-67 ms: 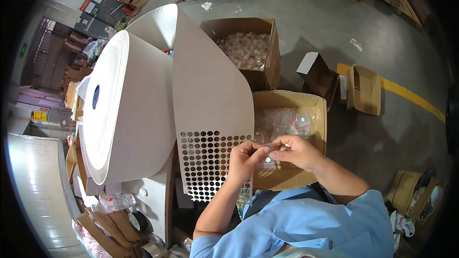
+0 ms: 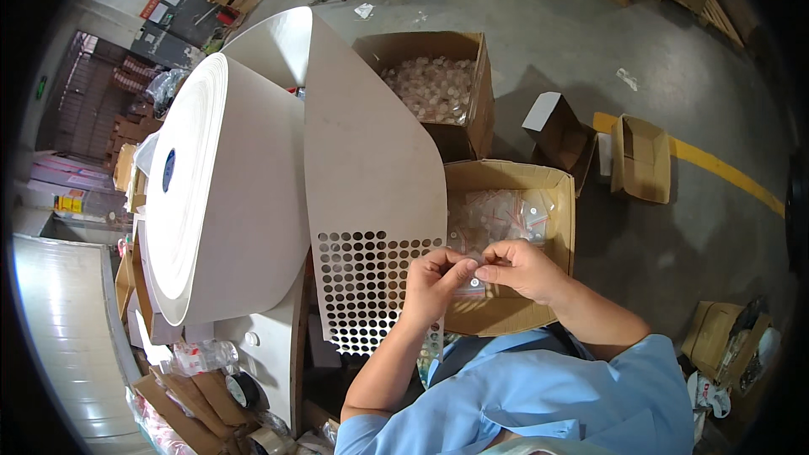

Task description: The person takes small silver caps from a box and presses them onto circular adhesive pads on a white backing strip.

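L hand [image 2: 431, 286] & R hand [image 2: 527, 274] close tog., fingertips pinching a clear zip bag [image 2: 473, 290] btwn them, over an open cardboard box [image 2: 506, 317]; more bags [image 2: 497, 209] inside, approx 1 o'clock of hands. Perforated white sheet [image 2: 375, 177] at 10–11, lg white roll [image 2: 244, 211] 9–10.

No lettering can be read: the red sign [image 2: 149, 8] on the far-left wall [image 2: 122, 24] and the yellow label [image 2: 69, 203] at left show only as coloured patches.
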A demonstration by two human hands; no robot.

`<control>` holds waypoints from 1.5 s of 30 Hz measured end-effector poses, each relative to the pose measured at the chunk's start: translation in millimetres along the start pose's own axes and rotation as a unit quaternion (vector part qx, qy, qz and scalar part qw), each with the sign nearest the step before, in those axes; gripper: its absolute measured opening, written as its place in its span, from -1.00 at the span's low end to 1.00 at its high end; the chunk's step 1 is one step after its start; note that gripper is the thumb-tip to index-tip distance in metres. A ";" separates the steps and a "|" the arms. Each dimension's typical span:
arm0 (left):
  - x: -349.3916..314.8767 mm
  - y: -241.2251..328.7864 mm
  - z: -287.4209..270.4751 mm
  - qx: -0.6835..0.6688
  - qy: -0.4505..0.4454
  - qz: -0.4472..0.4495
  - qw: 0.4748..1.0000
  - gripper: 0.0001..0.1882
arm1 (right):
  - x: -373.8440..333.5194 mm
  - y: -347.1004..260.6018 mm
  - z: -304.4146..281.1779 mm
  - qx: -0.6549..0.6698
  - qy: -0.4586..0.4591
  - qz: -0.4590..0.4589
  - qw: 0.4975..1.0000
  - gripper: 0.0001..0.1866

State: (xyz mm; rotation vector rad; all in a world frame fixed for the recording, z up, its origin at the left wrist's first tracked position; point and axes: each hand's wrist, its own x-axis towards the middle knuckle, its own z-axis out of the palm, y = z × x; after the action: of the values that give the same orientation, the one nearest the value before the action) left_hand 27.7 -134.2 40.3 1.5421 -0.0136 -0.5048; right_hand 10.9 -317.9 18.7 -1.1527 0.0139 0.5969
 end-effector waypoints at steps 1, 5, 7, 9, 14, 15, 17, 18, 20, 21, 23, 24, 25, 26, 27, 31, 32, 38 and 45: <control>0.0 1.2 2.2 -0.021 -0.003 -0.002 1.000 -0.86 | 1.3 2.6 -0.6 -0.016 0.009 -0.007 1.000 -0.89; -1.4 5.6 8.6 -0.132 0.005 -0.035 0.991 -0.89 | 2.3 -0.4 2.1 0.017 0.057 -0.068 0.996 -0.86; -3.5 -1.2 4.8 -0.149 -0.049 -0.008 0.988 -0.87 | 4.3 1.7 0.0 0.040 0.090 -0.086 0.991 -0.84; -5.9 -8.2 2.2 -0.164 -0.059 -0.021 0.984 -0.87 | 2.6 -5.3 3.4 0.022 0.098 -0.081 0.992 -0.86; -8.9 -11.3 11.1 -0.254 -0.053 -0.033 0.965 -0.86 | 6.5 3.2 4.2 -0.022 0.139 -0.130 0.982 -0.83; -8.6 -15.8 13.1 -0.250 -0.045 -0.037 0.966 -0.85 | 7.2 4.6 5.0 -0.029 0.143 -0.138 0.980 -0.84; -9.3 -20.3 19.3 -0.240 -0.021 -0.029 0.970 -0.85 | 7.7 5.4 8.4 -0.055 0.164 -0.162 0.972 -0.87; -10.3 -21.1 20.6 -0.218 0.003 -0.012 0.976 -0.86 | 7.9 4.3 12.1 -0.074 0.182 -0.178 0.964 -0.87; -11.4 -22.3 21.7 -0.172 0.051 0.024 0.984 -0.86 | 4.6 2.7 15.2 -0.120 0.224 -0.193 0.948 -0.87; -11.6 -22.2 20.5 -0.144 0.061 0.035 0.987 -0.86 | 1.2 2.1 15.0 -0.147 0.246 -0.191 0.939 -0.87; -12.2 -21.1 15.7 -0.087 0.081 0.057 0.991 -0.86 | -5.5 -6.7 16.4 -0.231 0.238 -0.194 0.923 -0.84; -12.7 -20.6 13.7 -0.061 0.086 0.064 0.992 -0.87 | -11.1 -15.6 18.5 -0.287 0.207 -0.197 0.914 -0.83; -12.8 -19.4 12.3 -0.034 0.090 0.070 0.993 -0.87 | -14.3 -20.6 19.5 -0.342 0.176 -0.199 0.901 -0.81; -13.1 -18.0 10.8 -0.007 0.093 0.076 0.993 -0.88 | -13.5 -20.7 20.5 -0.361 0.170 -0.222 0.890 -0.80; -13.3 -16.5 9.1 0.030 0.090 0.094 0.991 -0.89 | -11.8 -20.4 22.5 -0.380 0.163 -0.245 0.877 -0.80; -14.7 -5.1 -1.4 0.152 0.049 0.139 0.977 -0.91 | -8.2 -15.9 22.2 -0.396 0.136 -0.294 0.859 -0.84; -15.2 -3.2 -3.6 0.177 0.033 0.142 0.973 -0.92 | -7.9 -15.6 21.3 -0.402 0.127 -0.304 0.855 -0.86; -18.5 0.2 -0.1 -0.060 -0.020 0.051 0.997 -0.91 | -9.2 -14.3 16.8 -0.194 0.068 -0.097 0.974 -0.94; -21.6 4.1 -1.6 -0.165 -0.058 0.019 0.984 -0.91 | -9.2 -19.5 9.1 0.006 -0.037 -0.004 0.999 -0.82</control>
State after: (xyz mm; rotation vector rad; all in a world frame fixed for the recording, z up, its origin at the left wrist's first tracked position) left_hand 10.0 -126.0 50.7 1.1859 -0.0470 -0.5368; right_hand 9.3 -319.4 42.0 -1.1178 -0.0508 0.6307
